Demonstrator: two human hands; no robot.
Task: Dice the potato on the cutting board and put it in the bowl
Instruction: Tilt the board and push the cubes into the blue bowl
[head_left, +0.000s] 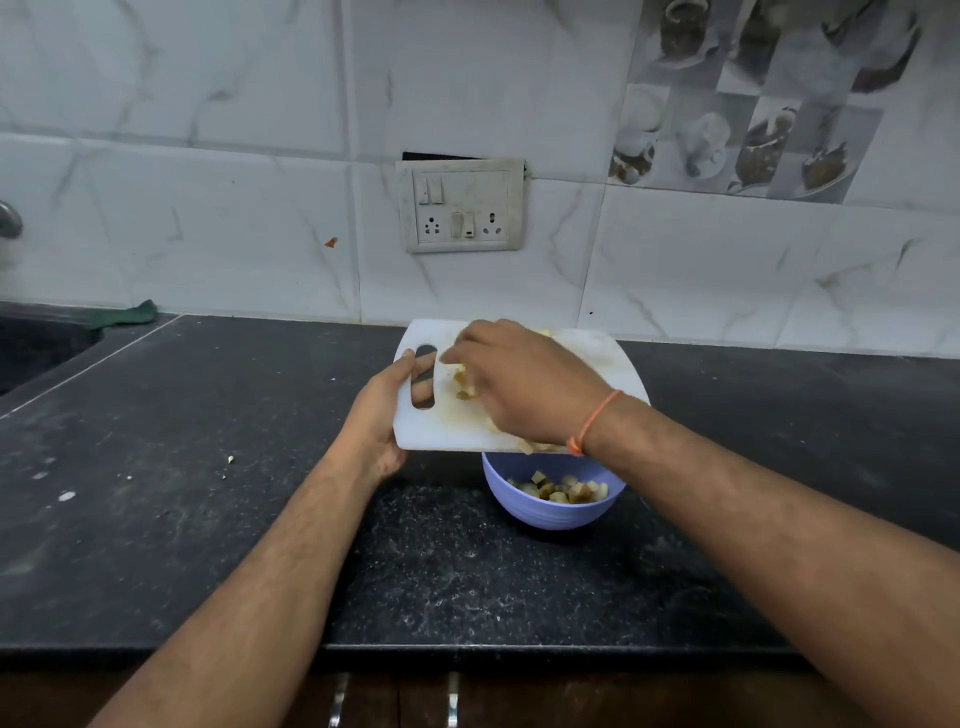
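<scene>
A white cutting board (597, 358) is lifted and tilted over a lilac bowl (540, 512) on the black counter. My left hand (387, 410) grips the board at its handle slot, fingers through the hole. My right hand (519, 384) lies on the board's face with fingers fairly straight, touching potato dice (464, 382). Some dice hang at the board's lower edge above the bowl. The bowl holds several potato dice (563, 488). The board hides the bowl's far rim.
The black stone counter (208, 467) carries small white scraps at the left. A sink (36, 348) and a green cloth (135, 312) are at the far left. A switch and socket panel (461, 205) sits on the tiled wall behind.
</scene>
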